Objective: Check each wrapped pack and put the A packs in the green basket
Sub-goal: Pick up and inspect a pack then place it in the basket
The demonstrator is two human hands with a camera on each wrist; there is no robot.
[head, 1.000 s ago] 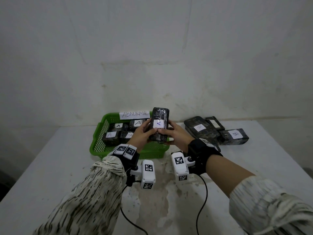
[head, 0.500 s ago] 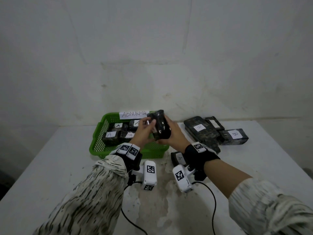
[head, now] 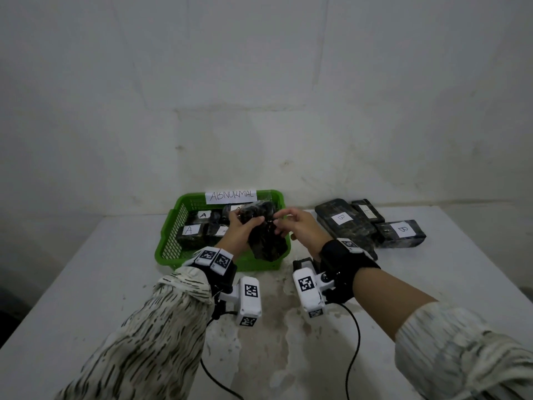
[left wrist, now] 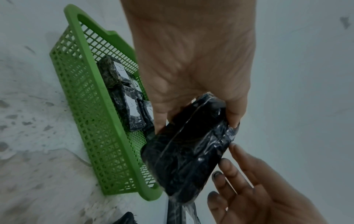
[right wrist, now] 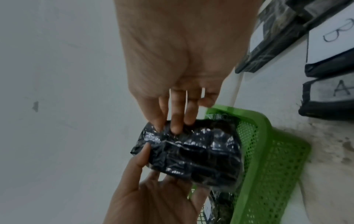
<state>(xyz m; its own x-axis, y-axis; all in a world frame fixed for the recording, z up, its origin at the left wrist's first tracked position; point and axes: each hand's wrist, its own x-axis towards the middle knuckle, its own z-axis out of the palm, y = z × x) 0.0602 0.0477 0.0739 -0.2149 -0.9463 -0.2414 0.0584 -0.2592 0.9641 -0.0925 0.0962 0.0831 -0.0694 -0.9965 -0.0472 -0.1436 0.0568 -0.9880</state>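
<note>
My left hand (head: pixel 240 228) now grips the wrapped pack (head: pixel 264 238), turned label-away and tilted over the green basket (head: pixel 170 241), while my right hand's fingertips (right wrist: pixel 175 128) merely touch its end, so I judge checking done, placement next.

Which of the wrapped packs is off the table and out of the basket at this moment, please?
The dark pack that the left hand grips above the green basket; the others lie in the basket or on the table.
</note>
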